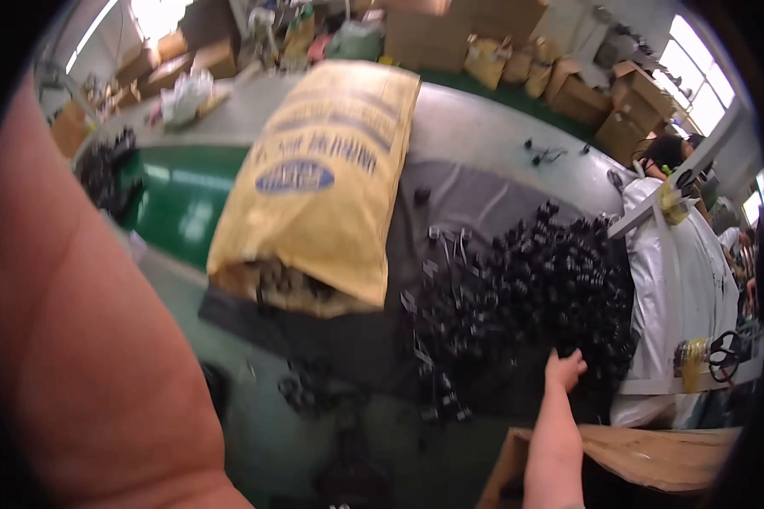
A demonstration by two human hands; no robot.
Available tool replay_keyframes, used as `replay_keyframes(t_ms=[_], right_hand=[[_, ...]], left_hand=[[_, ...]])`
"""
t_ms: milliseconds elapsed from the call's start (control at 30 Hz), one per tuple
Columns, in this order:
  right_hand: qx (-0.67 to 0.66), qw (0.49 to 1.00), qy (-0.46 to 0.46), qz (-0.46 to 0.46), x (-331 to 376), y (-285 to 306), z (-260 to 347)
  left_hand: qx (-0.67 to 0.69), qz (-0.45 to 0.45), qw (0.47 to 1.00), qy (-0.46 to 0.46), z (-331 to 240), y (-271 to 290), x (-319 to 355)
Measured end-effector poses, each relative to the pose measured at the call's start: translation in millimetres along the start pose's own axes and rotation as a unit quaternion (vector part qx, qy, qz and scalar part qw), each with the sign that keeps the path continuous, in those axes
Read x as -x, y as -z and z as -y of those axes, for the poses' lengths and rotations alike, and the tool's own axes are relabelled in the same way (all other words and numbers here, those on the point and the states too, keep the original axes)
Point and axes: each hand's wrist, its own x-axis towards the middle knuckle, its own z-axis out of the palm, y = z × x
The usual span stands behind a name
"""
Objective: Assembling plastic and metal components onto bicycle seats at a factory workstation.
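Note:
My right hand [566,370] reaches to the near edge of a heap of small black plastic parts [560,280]. Its fingers are curled against the parts, and what they hold, if anything, is hidden. A black sheet [450,191] lies under the heap. My left forearm [102,339] rises large and close along the left side; its hand is outside the picture. Left of the heap lies a big yellow paper sack [323,187], its open mouth toward me with dark parts inside. Several black parts with pale metal-looking strips [437,314] are scattered between sack and heap.
An open cardboard box [654,454] stands at the near right. White sacks [666,280], a metal frame [654,212] and black-handled scissors [723,356] are on the right. More black parts [106,174] lie at the far left. Cardboard boxes [632,110] and people [666,157] are beyond.

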Motion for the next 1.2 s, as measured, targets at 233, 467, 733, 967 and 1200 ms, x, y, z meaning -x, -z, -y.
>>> replay_keyframes(t_ms=[233, 467, 733, 967, 1200], right_hand=[[-0.081, 0.996, -0.029, -0.005, -43, 6, 35], [-0.480, 0.844, 0.176, 0.162, 190, 90, 24], [-0.315, 0.719, 0.340, 0.518, 393, 135, -8], [-0.227, 0.786, 0.437, 0.375, 407, 116, -26], [-0.132, 0.756, 0.546, 0.335, 433, 83, -22]], left_hand=[[0.033, 0.062, 0.966, 0.249, -85, 277, 44], [-0.030, 0.343, 0.905, 0.250, -184, 359, 147], [0.108, 0.607, 0.699, 0.362, -277, 400, 288], [0.043, 0.550, 0.643, 0.531, -289, 454, 332], [0.035, 0.627, 0.684, 0.371, -304, 493, 380]])
